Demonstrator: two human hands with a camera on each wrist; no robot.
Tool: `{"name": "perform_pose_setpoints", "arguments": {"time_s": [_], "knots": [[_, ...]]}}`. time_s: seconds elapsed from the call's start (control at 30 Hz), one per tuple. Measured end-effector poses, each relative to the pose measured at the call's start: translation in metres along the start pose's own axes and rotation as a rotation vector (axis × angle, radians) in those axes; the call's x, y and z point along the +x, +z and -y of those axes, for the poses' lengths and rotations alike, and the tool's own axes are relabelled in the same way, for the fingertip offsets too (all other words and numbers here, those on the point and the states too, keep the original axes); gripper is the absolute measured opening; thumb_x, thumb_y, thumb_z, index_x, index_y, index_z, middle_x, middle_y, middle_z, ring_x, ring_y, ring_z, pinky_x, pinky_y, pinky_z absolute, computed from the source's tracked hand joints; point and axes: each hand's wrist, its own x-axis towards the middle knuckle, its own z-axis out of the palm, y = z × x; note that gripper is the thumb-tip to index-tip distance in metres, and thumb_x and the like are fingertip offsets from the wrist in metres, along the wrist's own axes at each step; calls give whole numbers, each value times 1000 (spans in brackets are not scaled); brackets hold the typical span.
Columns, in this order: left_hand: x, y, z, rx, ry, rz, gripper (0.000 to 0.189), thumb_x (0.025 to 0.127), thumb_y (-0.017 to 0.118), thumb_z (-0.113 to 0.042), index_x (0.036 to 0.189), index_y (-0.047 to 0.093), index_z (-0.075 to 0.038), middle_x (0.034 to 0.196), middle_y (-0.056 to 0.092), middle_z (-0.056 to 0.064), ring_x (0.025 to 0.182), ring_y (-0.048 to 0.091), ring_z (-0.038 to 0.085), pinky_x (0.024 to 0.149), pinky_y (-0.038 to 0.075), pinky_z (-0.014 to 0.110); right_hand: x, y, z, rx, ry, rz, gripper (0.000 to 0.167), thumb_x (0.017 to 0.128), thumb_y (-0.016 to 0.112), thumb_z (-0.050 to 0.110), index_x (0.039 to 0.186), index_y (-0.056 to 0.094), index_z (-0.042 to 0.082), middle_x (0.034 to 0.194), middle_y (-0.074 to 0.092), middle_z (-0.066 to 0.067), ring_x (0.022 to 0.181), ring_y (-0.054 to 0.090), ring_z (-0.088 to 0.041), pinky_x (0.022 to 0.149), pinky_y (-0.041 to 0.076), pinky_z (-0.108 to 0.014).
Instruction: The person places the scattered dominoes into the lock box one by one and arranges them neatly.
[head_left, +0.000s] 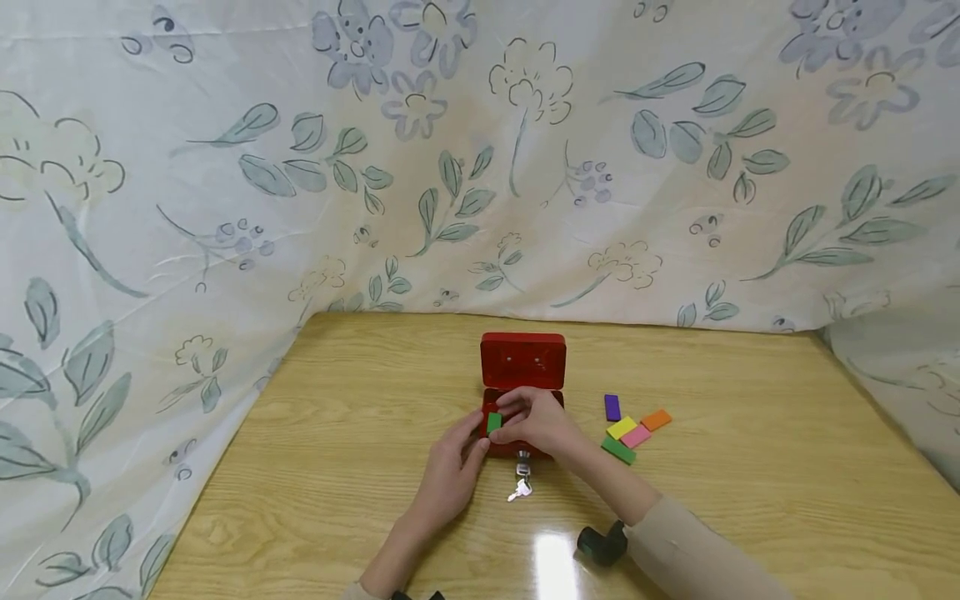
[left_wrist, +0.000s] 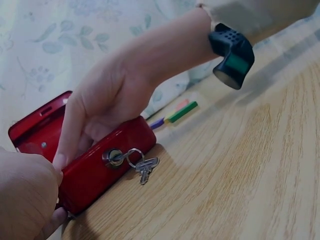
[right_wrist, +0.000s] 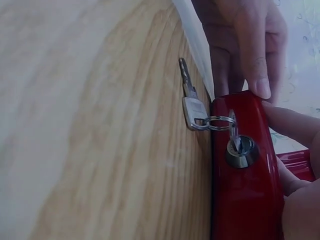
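A small red metal cash box (head_left: 522, 362) stands with its lid raised, its front lock (left_wrist: 114, 157) holding a key on a ring with a second key (head_left: 521, 489) hanging from it. My left hand (head_left: 450, 479) grips the box's left side, thumb at the front corner. Over the open box, my right hand (head_left: 536, 421) reaches in from the right. Between its thumb and fingers shows a green block (head_left: 494, 423), close to the left inner wall. The box front hides these right fingertips in the wrist views.
Right of the box lie a purple block (head_left: 612, 407), a yellow block (head_left: 622, 428), a pink block (head_left: 636, 437), an orange block (head_left: 656, 420) and another green block (head_left: 618, 451). A floral cloth (head_left: 450, 167) hangs behind the wooden table (head_left: 360, 400).
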Motion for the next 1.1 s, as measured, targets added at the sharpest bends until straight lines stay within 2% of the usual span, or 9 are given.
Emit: {"name": "perform_pose_setpoints", "arguments": {"time_s": [0.33, 0.57, 1.1], "knots": [[0, 1, 1, 7, -5, -3, 45, 103, 57, -9, 145, 48, 3, 146, 49, 19, 136, 46, 24, 108, 43, 32, 12, 11, 0, -64, -15, -71, 41, 71, 89, 2, 107, 69, 0, 99, 68, -11, 75, 65, -18, 72, 59, -30], [0, 1, 1, 5, -2, -4, 45, 103, 57, -8, 145, 48, 4, 146, 49, 20, 135, 47, 25, 107, 44, 33, 13, 14, -2, -141, -54, -99, 40, 71, 89, 4, 106, 70, 1, 96, 70, -8, 75, 66, -15, 72, 58, -31], [-1, 1, 2, -4, 14, -11, 44, 101, 58, -4, 143, 49, 4, 144, 50, 21, 134, 48, 26, 106, 45, 33, 11, 17, -2, -162, -93, -140, 37, 70, 87, -2, 102, 69, -2, 96, 72, -11, 71, 69, -17, 67, 60, -31]]}}
